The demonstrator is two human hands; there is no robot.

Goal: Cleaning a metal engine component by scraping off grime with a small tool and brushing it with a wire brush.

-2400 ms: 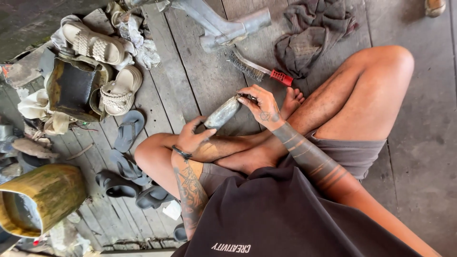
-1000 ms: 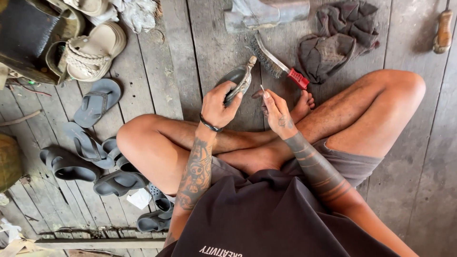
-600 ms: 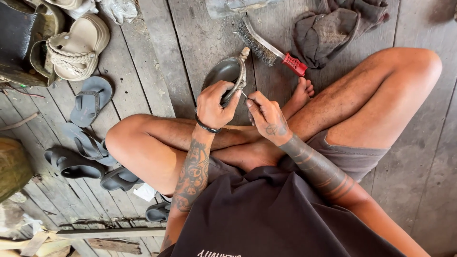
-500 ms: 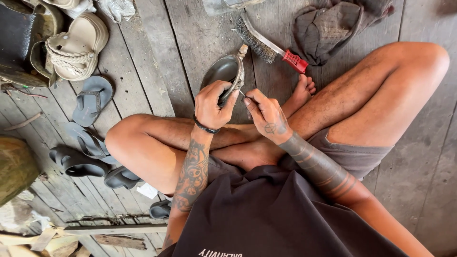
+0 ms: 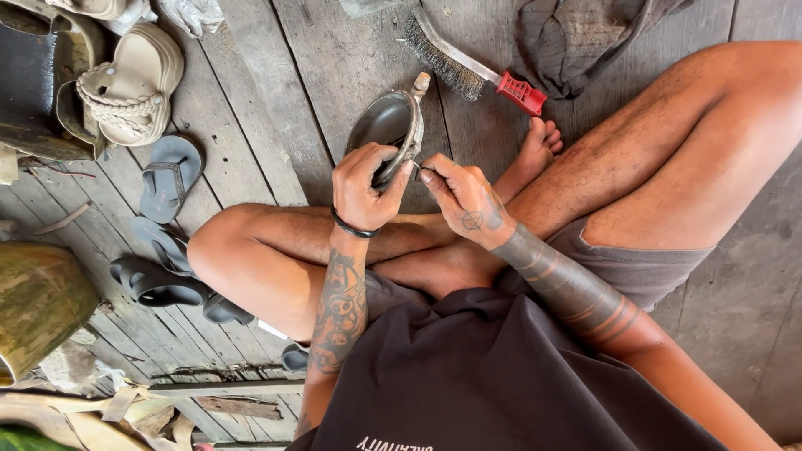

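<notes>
At the far left edge a greenish-yellow rounded vessel (image 5: 38, 309) sits on the plank floor (image 5: 276, 92), and above it a pair of beige woven sandals (image 5: 129, 88) lies beside a dark worn bag (image 5: 38, 92). Next come grey flip-flops (image 5: 167, 175), scattered along the boards by the person's bent left knee. Towards the middle, the left hand (image 5: 363, 188) wraps its fingers (image 5: 380, 157) around the lower end of a grey metal oval piece (image 5: 388, 129) (shaped like a shallow, hollow bowl with a small pale knob at its top end), holding it tilted above the floor, just in front of the crossed shins. Just beside it, the right hand (image 5: 468, 200) pinches its fingers (image 5: 434, 177) narrowly on a thin small tool whose tip meets the rim of the metal piece; the tool itself is too small to make out. Beyond the hands a wire brush (image 5: 468, 67) with a red handle lies on the floor near the toes of the bare foot (image 5: 535, 146). Further right, a dark crumpled cloth (image 5: 585, 38) lies at the top of the view, above the raised right knee.
</notes>
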